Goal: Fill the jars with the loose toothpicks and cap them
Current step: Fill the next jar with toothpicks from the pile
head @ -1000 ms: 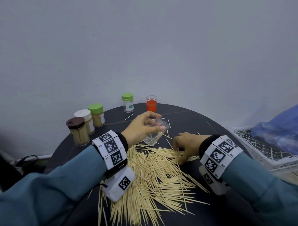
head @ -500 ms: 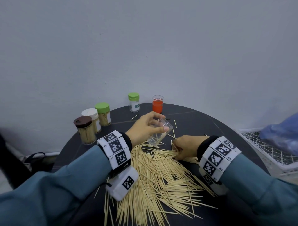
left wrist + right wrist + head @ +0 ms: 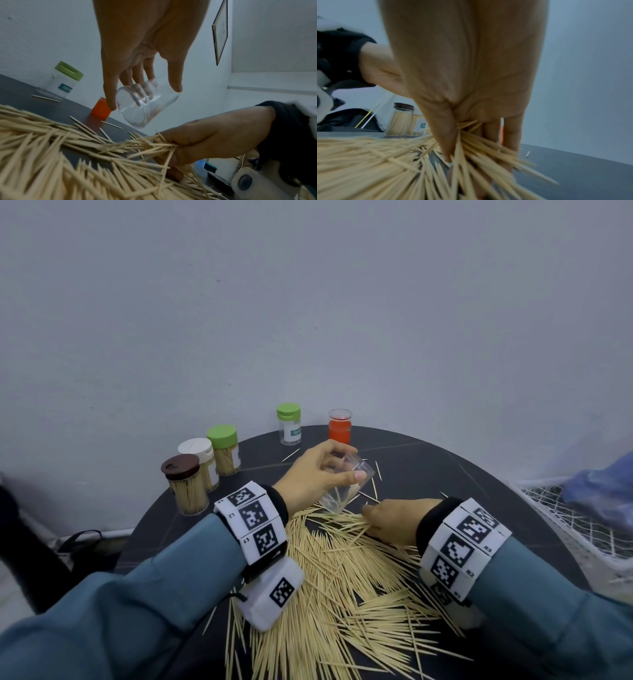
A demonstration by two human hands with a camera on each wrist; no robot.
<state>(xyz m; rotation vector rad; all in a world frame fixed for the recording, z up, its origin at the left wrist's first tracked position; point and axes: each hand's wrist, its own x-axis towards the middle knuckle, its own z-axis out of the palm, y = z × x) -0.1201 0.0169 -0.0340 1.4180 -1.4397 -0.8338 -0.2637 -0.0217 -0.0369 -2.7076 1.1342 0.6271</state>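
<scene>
2 hands work over the dark tabletop (image 3: 428, 460): the left hand (image 3: 310, 477) has its fingers curled round a tilted clear jar (image 3: 346, 486) above the toothpicks (image 3: 335, 583), while the right hand (image 3: 397, 520) pinches a bunch from the pile.
</scene>
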